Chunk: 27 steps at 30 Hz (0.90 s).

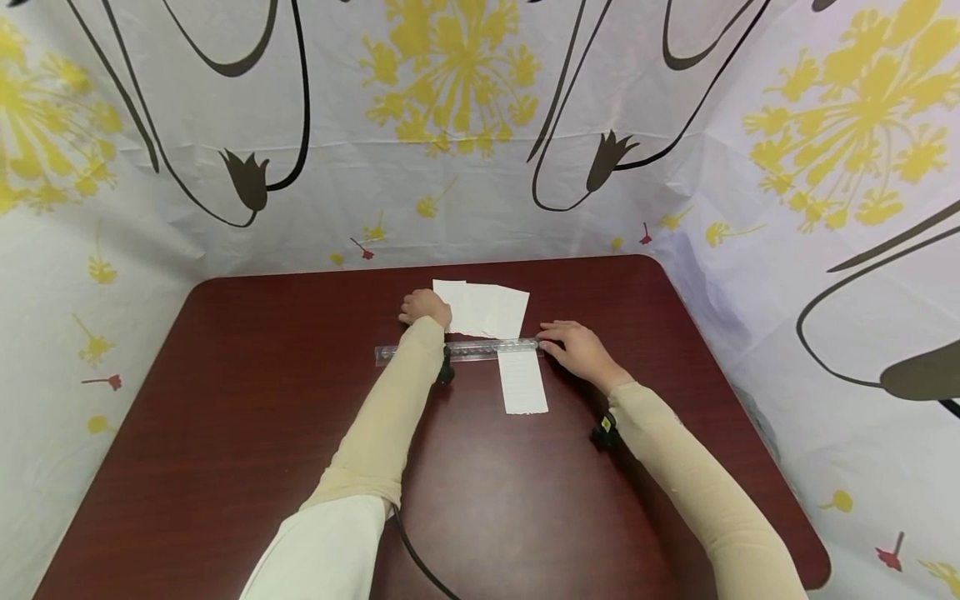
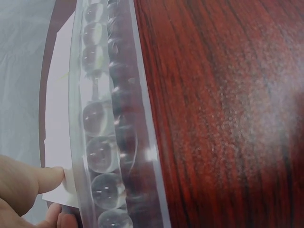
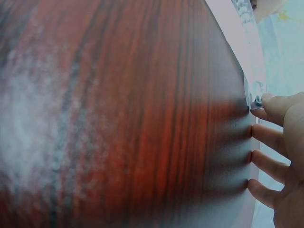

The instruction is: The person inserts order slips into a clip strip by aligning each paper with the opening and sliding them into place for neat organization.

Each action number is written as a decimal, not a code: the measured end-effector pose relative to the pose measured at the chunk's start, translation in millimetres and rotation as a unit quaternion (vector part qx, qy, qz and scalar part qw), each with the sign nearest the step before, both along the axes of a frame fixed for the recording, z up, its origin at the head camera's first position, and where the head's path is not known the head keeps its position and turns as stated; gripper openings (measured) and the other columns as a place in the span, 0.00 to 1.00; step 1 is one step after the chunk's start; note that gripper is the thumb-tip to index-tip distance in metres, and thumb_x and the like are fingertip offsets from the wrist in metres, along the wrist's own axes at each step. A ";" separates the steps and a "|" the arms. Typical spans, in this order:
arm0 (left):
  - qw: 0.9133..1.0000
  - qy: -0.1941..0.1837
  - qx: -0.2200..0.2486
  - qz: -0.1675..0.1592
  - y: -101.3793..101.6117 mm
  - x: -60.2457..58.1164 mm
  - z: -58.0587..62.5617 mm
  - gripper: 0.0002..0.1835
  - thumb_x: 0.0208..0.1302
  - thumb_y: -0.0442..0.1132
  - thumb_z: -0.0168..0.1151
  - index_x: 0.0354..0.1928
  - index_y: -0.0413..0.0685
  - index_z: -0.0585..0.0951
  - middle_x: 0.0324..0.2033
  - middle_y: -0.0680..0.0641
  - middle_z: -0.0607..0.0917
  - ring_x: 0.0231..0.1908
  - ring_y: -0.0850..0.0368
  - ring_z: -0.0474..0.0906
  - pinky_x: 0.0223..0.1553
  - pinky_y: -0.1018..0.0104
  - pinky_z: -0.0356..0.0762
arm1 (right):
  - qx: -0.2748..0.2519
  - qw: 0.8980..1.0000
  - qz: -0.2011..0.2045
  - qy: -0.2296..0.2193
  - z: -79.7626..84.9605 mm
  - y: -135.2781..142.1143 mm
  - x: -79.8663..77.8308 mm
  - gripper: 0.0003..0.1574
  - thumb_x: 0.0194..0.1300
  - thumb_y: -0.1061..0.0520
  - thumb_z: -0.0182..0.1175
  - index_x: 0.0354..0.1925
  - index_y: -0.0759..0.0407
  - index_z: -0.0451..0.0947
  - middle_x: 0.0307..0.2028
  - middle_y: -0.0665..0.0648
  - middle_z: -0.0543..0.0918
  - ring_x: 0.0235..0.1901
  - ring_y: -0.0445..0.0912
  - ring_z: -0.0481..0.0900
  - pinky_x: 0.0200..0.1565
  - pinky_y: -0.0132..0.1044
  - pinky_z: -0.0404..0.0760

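Note:
A long clear plastic strip with a row of round, bead-like bubbles lies across a narrow, faintly lined paper. My left hand is beyond the strip, beside the left edge of several overlapping white papers. In the left wrist view, its thumb lies on a paper's corner, with fingertips just past that corner near the strip. My right hand is at the strip's right end. Its thumb touches that end in the right wrist view, while the other fingers are spread, fingertips down on the table.
The dark red wooden table has rounded corners. A white curtain with yellow flowers hangs behind and at the sides. Black wrist cameras sit on both sleeves, and a dark cable runs from under the left arm.

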<state>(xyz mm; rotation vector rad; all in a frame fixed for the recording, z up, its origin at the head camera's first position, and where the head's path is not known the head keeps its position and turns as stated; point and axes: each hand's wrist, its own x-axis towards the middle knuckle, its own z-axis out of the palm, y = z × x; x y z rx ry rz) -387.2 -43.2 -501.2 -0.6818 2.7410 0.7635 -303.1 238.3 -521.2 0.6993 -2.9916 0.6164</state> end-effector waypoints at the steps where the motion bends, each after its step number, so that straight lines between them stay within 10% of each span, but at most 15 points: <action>1: 1.000 0.001 -0.001 -0.001 -0.2 -0.2 -0.2 0.33 0.69 0.50 0.59 0.65 0.33 0.67 0.60 0.35 0.75 0.63 0.39 0.71 0.65 0.45 0.68 | 0.000 1.000 0.000 0.000 0.0 0.0 -0.2 0.23 0.74 0.50 0.55 0.61 0.58 0.79 0.66 0.60 0.76 0.70 0.59 0.68 0.70 0.58 0.66; 27: 0.996 0.073 0.042 0.017 -9.2 0.6 -3.8 0.22 0.65 0.41 0.63 0.57 0.37 0.74 0.49 0.38 0.85 0.48 0.41 0.83 0.59 0.47 0.69 | 0.001 1.000 -0.002 -0.010 -1.7 -0.2 -0.9 0.23 0.74 0.50 0.55 0.61 0.59 0.79 0.67 0.59 0.76 0.70 0.58 0.68 0.71 0.57 0.66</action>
